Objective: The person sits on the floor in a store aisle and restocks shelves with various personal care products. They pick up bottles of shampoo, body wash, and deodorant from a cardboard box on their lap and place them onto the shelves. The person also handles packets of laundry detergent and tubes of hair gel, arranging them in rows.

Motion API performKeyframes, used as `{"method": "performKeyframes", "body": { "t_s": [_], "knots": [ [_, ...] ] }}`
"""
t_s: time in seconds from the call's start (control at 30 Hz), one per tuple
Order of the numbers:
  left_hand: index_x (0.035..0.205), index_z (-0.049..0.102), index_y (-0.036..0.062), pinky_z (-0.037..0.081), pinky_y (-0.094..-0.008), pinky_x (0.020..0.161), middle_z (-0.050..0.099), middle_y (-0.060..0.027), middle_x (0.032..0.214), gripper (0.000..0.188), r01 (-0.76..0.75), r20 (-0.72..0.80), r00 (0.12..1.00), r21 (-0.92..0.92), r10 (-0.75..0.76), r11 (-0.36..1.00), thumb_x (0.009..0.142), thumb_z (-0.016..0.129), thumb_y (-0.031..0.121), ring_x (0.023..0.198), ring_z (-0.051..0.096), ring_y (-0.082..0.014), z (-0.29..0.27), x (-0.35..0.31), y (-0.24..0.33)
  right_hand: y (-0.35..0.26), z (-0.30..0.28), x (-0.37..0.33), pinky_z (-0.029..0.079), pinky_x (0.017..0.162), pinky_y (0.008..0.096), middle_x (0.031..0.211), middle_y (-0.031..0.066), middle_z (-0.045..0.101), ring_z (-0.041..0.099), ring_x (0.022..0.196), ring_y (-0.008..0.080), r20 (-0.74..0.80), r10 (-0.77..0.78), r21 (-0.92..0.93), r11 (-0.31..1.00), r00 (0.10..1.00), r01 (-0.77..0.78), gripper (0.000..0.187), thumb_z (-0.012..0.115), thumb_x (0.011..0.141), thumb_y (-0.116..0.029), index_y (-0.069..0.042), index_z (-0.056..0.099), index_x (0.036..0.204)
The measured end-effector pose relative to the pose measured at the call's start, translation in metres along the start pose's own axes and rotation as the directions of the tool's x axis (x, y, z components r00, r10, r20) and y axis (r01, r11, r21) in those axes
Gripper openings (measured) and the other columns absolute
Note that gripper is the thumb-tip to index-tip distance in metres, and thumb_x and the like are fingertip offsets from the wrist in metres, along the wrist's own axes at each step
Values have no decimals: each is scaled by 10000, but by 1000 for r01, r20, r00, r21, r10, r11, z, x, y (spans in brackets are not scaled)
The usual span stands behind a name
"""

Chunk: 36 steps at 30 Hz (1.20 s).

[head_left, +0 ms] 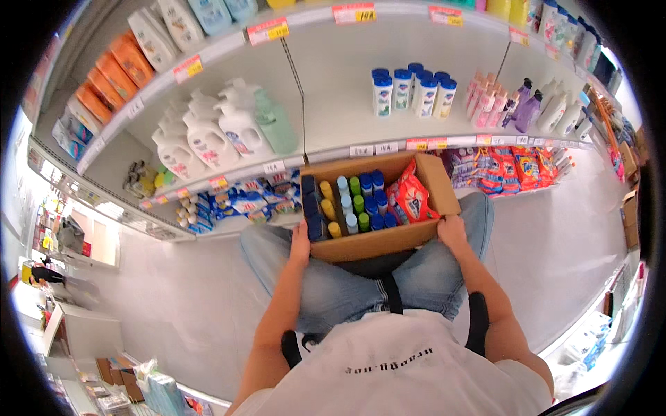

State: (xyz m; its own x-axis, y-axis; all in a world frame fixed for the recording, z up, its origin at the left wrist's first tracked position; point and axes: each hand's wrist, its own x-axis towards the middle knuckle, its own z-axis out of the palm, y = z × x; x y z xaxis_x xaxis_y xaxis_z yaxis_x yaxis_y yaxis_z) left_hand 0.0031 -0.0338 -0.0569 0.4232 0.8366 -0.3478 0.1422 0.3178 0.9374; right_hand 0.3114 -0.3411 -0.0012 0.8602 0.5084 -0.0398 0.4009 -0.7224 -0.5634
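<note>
An open cardboard box (368, 248) rests before me at my knees, against the lower shelf edge. My left hand (301, 244) is closed on its near left corner, and my right hand (452, 231) grips its near right corner by the flap. Inside, bottles stand in rows: dark navy ones (313, 208), yellow-capped ones (328, 208), light blue-capped ones (346, 204), green-capped ones (358, 203) and blue-capped ones (375, 201). A red bag of what looks like laundry detergent (411, 197) leans at the right end of the box.
On the shelf ahead stand white pump bottles (201, 142), a pale green bottle (274, 125), blue-capped white bottles (424, 93) and purple bottles (528, 111). Red packages (503, 172) and blue packages (253, 197) fill the bottom shelf. Another person (48, 272) is far left.
</note>
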Motion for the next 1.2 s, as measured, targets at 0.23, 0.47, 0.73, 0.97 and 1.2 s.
{"method": "performKeyframes", "body": {
  "t_s": [0.23,0.47,0.73,0.97,1.2],
  "knots": [
    [1410,406,-59,318,-361,1085,470,-187,1426,700,31,41,999,15,-32,999,1007,401,514,1317,436,-303,-8,-6,7,5,-15,8,514,738,548,824,244,666,637,804,449,-219,-77,-112,992,973,53,211,545,857,-189,-18,662,898],
    [1352,470,-59,343,-331,1057,518,-195,1364,579,-60,-12,998,19,60,998,998,481,399,1242,493,-284,-11,7,-8,-11,-18,1,515,748,547,839,242,663,637,818,439,-75,-131,-258,960,989,107,208,538,852,-187,-36,635,956],
    [1190,533,-3,433,-431,962,546,-210,1170,341,-596,128,676,674,726,436,898,597,162,1122,516,-398,11,-52,50,-10,-23,-2,512,736,550,834,236,662,634,814,433,-100,-149,-213,969,984,126,199,532,865,-194,-32,620,942],
    [1233,531,-23,445,-459,920,575,-203,1183,536,-526,328,682,841,653,127,832,674,303,1070,529,-375,18,-68,65,-6,-18,3,521,749,545,852,256,665,640,823,438,-148,-118,-138,986,982,98,235,507,878,-207,-20,629,951],
    [1107,578,-17,513,-486,776,659,-237,865,604,-300,222,866,947,448,111,780,694,477,859,632,-404,36,-62,74,-7,-19,1,524,746,549,831,248,667,650,797,439,-133,-125,-127,986,983,108,240,506,870,-200,-37,642,982]
  ]
}}
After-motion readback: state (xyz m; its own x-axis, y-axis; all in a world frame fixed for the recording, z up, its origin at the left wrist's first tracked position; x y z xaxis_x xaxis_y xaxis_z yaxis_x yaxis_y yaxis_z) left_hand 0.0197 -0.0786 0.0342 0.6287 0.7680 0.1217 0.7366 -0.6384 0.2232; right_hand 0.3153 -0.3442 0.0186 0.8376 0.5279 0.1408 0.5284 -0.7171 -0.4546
